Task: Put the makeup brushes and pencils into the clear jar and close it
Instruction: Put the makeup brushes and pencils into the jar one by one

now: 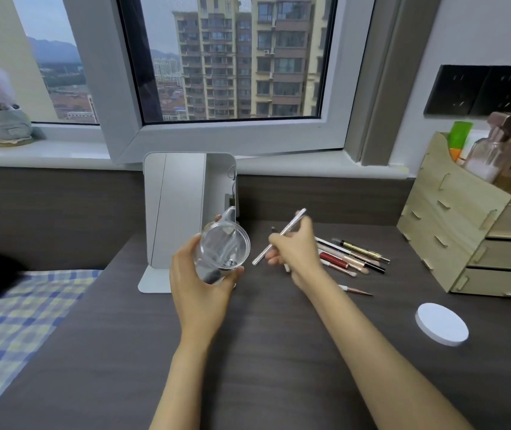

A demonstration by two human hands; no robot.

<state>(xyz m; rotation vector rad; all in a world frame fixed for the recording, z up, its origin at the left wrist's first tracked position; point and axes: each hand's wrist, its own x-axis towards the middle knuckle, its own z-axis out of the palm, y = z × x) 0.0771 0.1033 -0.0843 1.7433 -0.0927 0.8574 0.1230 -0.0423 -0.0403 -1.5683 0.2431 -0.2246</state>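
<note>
My left hand (198,277) grips the clear jar (224,246), lifted off the dark desk and tilted so its open mouth faces me. One brush with a dark tip lies inside it. My right hand (294,252) pinches a thin silver brush (289,228), slanted, with its lower end just right of the jar's rim. A pile of several brushes and pencils (353,256) lies on the desk right of that hand. One more thin brush (356,290) lies apart, nearer me. The jar's white round lid (441,324) rests flat at the right.
A white folding mirror (186,212) stands directly behind the jar. A wooden drawer organiser (471,243) with bottles fills the right back corner. A checked cloth (15,321) lies at the desk's left edge. A potted plant (2,119) sits on the window sill.
</note>
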